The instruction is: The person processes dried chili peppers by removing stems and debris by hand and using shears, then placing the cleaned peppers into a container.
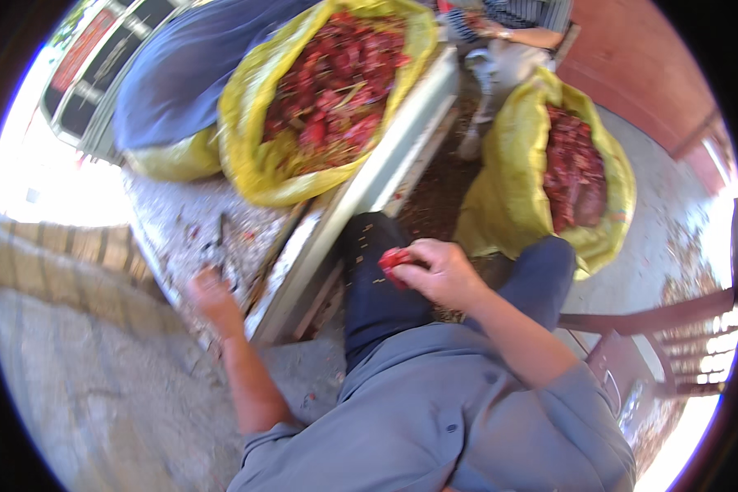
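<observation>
My right hand [444,275] pinches a dried red chilli [395,265] above my left thigh, between thumb and fingers. My left hand [211,291] is blurred, fingers curled, over the speckled surface at my left. A thin dark object [222,237] stands against its fingers; whether they grip it I cannot tell. Ahead, a yellow woven sack [246,144] gapes, full of red chillies [344,80] with pale stems among them. Past my right knee another yellow sack [504,178] stands upright, holding red chillies [575,169] too.
A pale beam-like edge [400,132] runs beside my left leg. Blue cloth [172,86] covers a bulging sack [172,160] at upper left. Another person's arm [532,37] shows at top right. A reddish-brown chair [646,317] stands at right. Chilli scraps [249,235] dot the speckled surface.
</observation>
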Tool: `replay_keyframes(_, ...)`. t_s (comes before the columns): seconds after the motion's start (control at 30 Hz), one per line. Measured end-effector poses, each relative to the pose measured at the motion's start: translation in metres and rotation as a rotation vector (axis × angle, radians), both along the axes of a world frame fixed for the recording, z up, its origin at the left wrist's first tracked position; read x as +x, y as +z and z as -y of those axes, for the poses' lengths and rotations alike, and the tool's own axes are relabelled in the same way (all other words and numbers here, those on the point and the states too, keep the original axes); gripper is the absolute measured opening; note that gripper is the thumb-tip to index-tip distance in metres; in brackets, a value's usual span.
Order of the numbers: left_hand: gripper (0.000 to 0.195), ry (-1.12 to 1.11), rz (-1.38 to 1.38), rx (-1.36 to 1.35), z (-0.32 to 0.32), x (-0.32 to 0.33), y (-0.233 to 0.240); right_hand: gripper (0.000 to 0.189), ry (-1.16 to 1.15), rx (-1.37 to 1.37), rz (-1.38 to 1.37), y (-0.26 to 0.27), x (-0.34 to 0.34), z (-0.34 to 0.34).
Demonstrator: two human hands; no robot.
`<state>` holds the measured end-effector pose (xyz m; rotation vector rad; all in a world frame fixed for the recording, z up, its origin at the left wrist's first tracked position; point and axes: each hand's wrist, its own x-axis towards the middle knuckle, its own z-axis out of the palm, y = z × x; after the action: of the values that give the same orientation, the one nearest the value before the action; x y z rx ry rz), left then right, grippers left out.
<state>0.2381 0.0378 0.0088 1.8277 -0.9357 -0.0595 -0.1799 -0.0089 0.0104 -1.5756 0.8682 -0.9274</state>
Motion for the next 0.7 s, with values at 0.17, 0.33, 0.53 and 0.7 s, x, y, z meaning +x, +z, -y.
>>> replay_keyframes(0.17,0.036,-0.084,-0.037,-0.326,-0.011,0.056,0.008,0.028,0.039,-0.203,-0.059,-0.019,0.011,-0.004)
replay_keyframes(0.33,0.039,-0.410,-0.735,-0.657,-0.009,-0.017,0.058,0.025,0.158,-0.144,0.069,-0.019,0.015,-0.003)
replay_keyframes(0.53,0.043,-0.675,-1.060,-0.270,0.026,-0.157,0.018,0.024,0.239,0.014,0.392,0.016,0.015,-0.001)
replay_keyframes(0.7,0.049,-1.004,-1.247,-0.120,0.027,-0.236,-0.005,0.018,0.068,0.142,0.482,0.015,0.003,-0.006)
